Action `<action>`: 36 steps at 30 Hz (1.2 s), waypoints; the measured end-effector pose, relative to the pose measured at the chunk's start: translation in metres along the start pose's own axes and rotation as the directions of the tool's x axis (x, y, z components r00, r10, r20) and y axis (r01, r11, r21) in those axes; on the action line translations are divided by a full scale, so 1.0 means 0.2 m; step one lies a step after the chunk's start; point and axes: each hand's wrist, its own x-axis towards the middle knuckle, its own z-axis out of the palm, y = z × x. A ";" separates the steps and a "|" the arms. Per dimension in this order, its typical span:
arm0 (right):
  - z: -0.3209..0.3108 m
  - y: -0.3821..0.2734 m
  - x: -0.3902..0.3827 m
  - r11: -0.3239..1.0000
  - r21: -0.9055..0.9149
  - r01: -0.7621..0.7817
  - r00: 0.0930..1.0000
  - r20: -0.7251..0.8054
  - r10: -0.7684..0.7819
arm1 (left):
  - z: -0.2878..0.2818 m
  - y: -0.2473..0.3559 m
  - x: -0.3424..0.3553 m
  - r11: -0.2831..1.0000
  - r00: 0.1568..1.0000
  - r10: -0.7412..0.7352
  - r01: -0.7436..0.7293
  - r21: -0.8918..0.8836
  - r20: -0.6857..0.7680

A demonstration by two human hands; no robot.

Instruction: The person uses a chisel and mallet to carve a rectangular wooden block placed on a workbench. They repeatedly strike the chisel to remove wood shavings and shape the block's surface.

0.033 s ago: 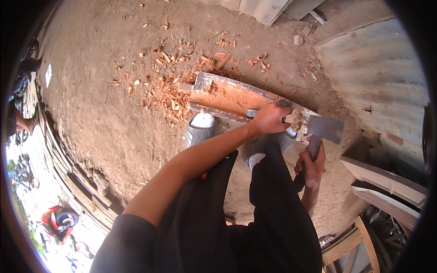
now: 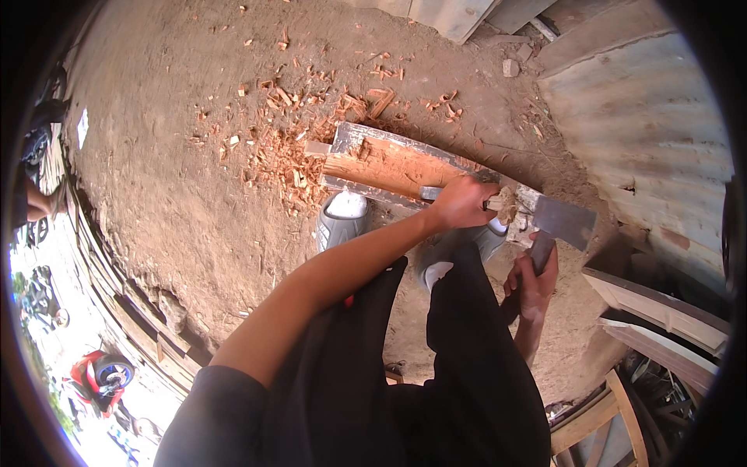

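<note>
Center of frame: hollowed wooden piece (image 2: 389, 159) lies on dirt ground (image 2: 187, 257), slanting from center-left down to center-right. Reddish-orange inside, dark worn paint along its edges; right end partly hidden by hands and tools.

Left hand (image 2: 465, 204), right of center, clamped around chisel handle, fingers wrapped. Chisel blade (image 2: 429, 193) points left, into the hollow; exact contact of the tip can't be told. Handle's butt (image 2: 506, 205) pokes out right of the fist, looks frayed.

Right hand (image 2: 534, 282), lower and further right, closed around the handle (image 2: 542, 251) of a striking tool with a broad flat metal head (image 2: 566, 222). Head sits just right of the chisel butt, small gap between them.

Wood chips (image 2: 292, 167) heaped at the piece's left end, scattered toward upper left. Gray shoe (image 2: 340, 232) just below the piece, left of center; other shoe (image 2: 486, 243) partly covered by the left hand and dark trousers (image 2: 482, 335). Corrugated sheet (image 2: 642, 128) upper right, wooden panels (image 2: 661, 311) lower right, red motorcycle (image 2: 97, 377) lower left, bare foot of another person (image 2: 40, 206) at left edge.
</note>
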 end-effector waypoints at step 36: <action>-0.04 0.10 0.03 0.975 -0.223 -0.024 0.997 0.069 0.040 | -0.03 -0.01 -0.03 1.000 0.999 -0.002 0.002 0.000 0.049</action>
